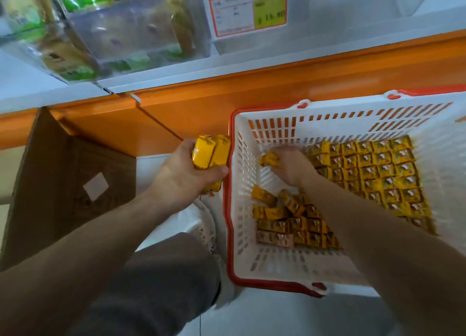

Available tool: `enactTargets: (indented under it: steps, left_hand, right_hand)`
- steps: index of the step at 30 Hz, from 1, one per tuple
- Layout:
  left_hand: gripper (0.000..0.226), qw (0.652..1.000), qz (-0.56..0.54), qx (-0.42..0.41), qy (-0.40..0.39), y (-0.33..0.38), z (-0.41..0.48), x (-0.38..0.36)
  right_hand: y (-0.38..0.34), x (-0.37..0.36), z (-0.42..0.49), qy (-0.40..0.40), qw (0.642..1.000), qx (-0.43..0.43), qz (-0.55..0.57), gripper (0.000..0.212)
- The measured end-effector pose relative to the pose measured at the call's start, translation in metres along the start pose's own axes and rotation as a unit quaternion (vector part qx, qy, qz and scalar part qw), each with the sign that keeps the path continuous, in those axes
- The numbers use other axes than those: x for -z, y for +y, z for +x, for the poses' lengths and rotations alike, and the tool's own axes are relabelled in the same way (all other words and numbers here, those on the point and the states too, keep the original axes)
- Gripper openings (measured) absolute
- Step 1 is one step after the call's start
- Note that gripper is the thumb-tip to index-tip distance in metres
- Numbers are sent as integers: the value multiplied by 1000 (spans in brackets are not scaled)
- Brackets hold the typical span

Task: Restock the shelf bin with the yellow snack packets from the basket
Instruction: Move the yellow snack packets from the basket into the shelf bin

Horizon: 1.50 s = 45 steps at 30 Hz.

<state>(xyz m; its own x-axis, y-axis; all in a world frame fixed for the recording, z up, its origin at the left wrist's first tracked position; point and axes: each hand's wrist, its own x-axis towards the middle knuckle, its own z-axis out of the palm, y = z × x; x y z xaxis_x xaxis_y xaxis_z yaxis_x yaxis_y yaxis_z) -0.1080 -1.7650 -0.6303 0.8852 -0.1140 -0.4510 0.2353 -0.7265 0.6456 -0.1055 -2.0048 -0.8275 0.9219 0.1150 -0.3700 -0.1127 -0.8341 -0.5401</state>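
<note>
Trouser leg point(156, 285), grey-brown, was lowest in frame, with a bare forearm reaching forward on either side of it.

Left hand point(186, 174) was just outside the left rim of the basket point(228, 209). Its fingers and thumb were curled round a bundle of yellow snack packets point(211, 151), several held side by side, their ends pointing toward the shelf.

Right hand point(292, 166) was inside the basket, in its left part, with the fingers bent down and pinching one loose packet point(269, 159). Motion blur meant the exact finger placement could not be told.

Basket had white slotted walls and a red rim. It stood on the pale floor against the orange shelf base point(252, 91).

Remaining stock point(378, 171) lay on the basket floor in tight rows at right. A smaller, looser cluster point(285, 217) lay at near left, partly under the right forearm.

Brown cardboard box point(63, 179) stood open at left, beside the orange base.

On the white shelf above, a clear plastic bin point(126, 30) held green-labelled packs point(75, 68). Right of it, a second clear bin carried a red-and-yellow price label point(247, 10). That bin's contents could not be told.
</note>
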Motion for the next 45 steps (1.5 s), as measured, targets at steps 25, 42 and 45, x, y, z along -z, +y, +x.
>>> enactTargets:
  steps: [25,42,45]
  left_hand:
    - [7,973,-201,-55,-95,119,-55,-3]
    - [32,993,-80,-58,-64,132,-78,-14]
    - [47,994,55,-50,-83,105,-72,-18]
  right_hand:
    - [-90,180,-152,52,914,-21,402,28]
    - [-66,205,-173,74,928,-103,349,26]
    - [-31,163,-144,63,961,-128,237,23]
